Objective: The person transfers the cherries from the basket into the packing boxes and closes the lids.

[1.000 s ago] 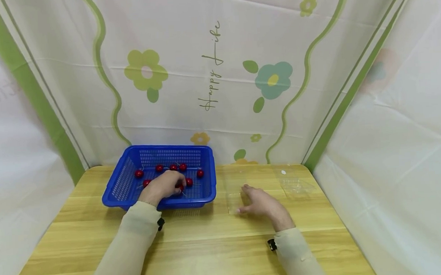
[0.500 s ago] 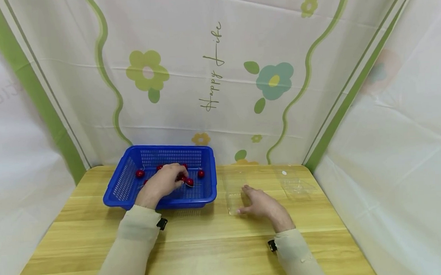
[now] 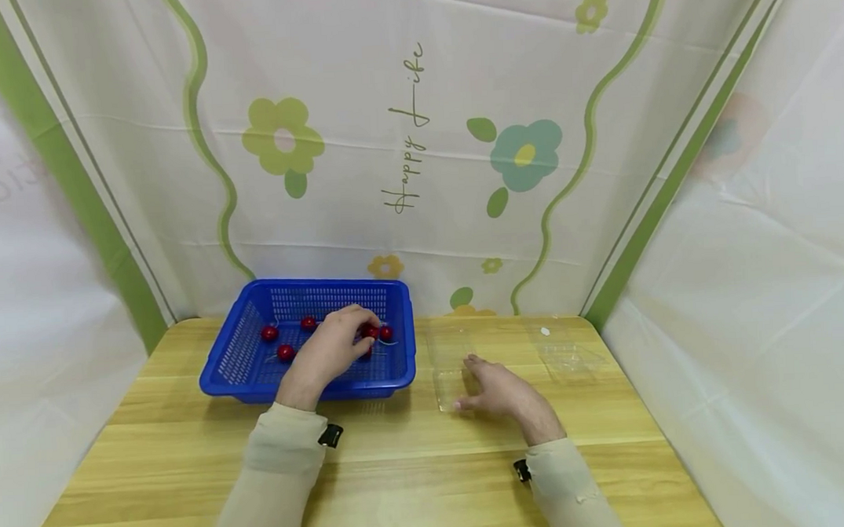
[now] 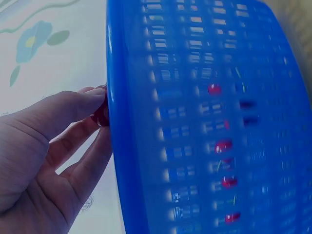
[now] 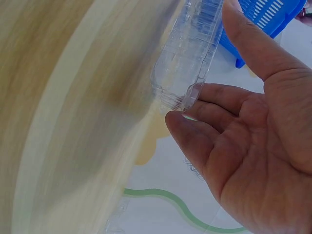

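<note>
In the head view, my left hand is over the right part of the blue plastic basket. Its thumb and fingers pinch a red cherry, mostly hidden by the fingers and the basket rim in the left wrist view. Other stemmed cherries lie scattered on the basket floor. To the basket's right, my right hand holds a clear plastic container, lying on the table. The right wrist view shows the thumb at one edge of the container and the fingers at its end.
Another clear plastic container lies at the table's back right. The wooden table is enclosed by a white flowered curtain behind and white sheets at both sides. The basket's raised rim stands between the left hand and the right-hand container.
My left hand has moved rightward and slightly up within the basket, and now pinches a cherry. More cherries show at the left. My right hand and the container have stayed put.
</note>
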